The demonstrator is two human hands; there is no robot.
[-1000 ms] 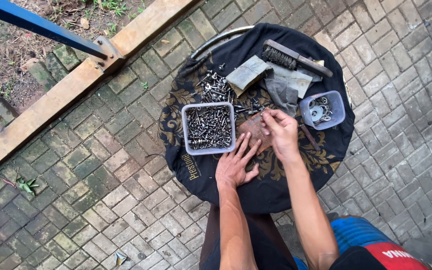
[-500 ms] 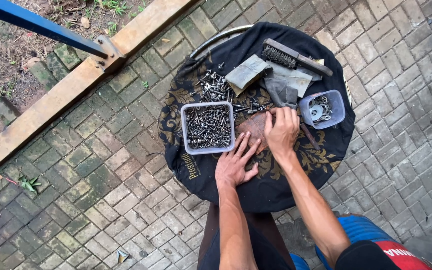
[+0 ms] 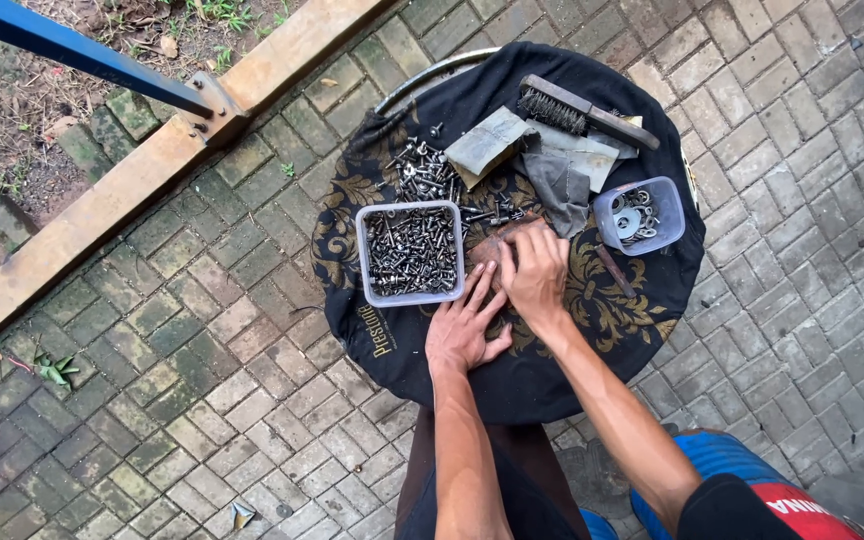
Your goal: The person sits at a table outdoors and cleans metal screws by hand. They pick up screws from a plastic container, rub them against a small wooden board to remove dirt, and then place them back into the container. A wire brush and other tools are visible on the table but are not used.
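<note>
While we only get the head camera, all lines below come from that one look down.

Head view, hands: we see the left hand lying flat, fingers spread, on the black cloth; the right hand is curled over a small rusty brown piece.
Grip state: left lies apart and holds nothing; right is pressed down on the brown piece, but we cannot tell if the fingers close round it.
Key relation: brown piece sits just beyond the left fingertips and under the right fingers, so the right hand is nearer; its long axis looks roughly crosswise to the forearms, mostly hidden.
Near things: clear tub of screws just left of both hands; loose screws beyond it; small tub of washers to the right; wire brush and grey rags at the far edge.
Surface: round worktop draped in the black cloth with gold pattern.
Room: outdoors, grey paving bricks, wooden beam, blue bar.
</note>
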